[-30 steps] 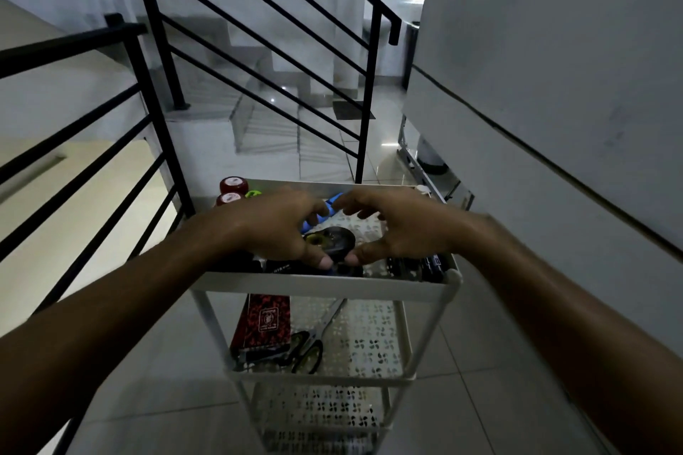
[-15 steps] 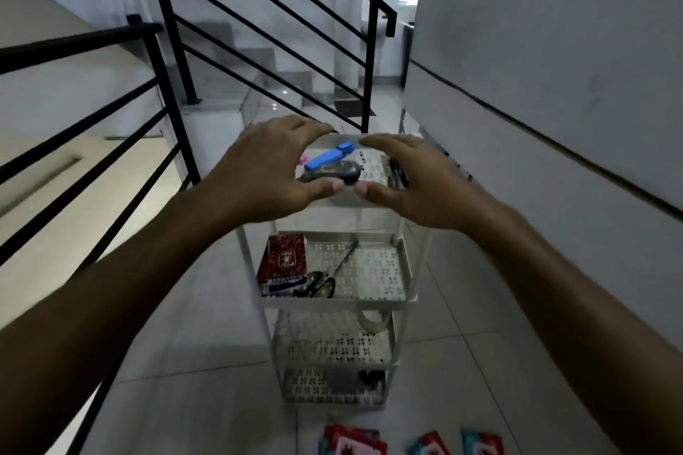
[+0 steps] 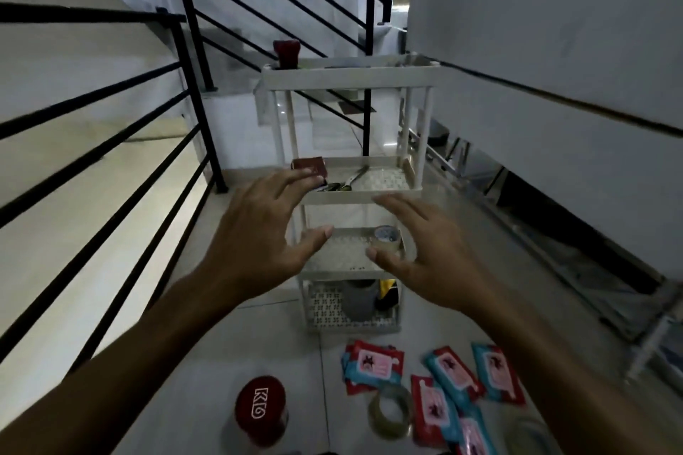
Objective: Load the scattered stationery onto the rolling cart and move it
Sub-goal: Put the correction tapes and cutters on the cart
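Both hands have left the cart since the earlier frames: 1.0 s ago they were on the top shelf's near rim, 0.5 s ago hovering at it, now well short of it with the cart farther off

Left hand point(image 3: 258, 233): forearm extended forward from lower left, palm facing inward, fingers spread and nearly straight, thumb out toward the right. Holds nothing. Right hand point(image 3: 425, 251): mirrors it, forearm from lower right, fingers spread wide, thumb pointing left. Holds nothing. Thumbs apart, gap between them

Rolling cart point(image 3: 347, 79): white, four shelves, upright on the tiled floor between the black railing point(image 3: 184, 59) at left and the grey wall point(image 3: 554, 29) at right
- top shelf: red-capped jar point(image 3: 285, 53) at left corner; other contents hidden by the rim
- second shelf: dark red box point(image 3: 309, 166) at left edge, scissors point(image 3: 345, 183) beside it
- third shelf: clear tape roll point(image 3: 387, 238) toward right edge
- bottom shelf: grey cylindrical item point(image 3: 357, 297) and a yellow-black item point(image 3: 387, 292), identity unclear

On the floor, near side of the cart: red lid marked KIG point(image 3: 261, 408), tape roll point(image 3: 390, 412), scattered red and blue packets point(image 3: 449, 379). None touched by either hand
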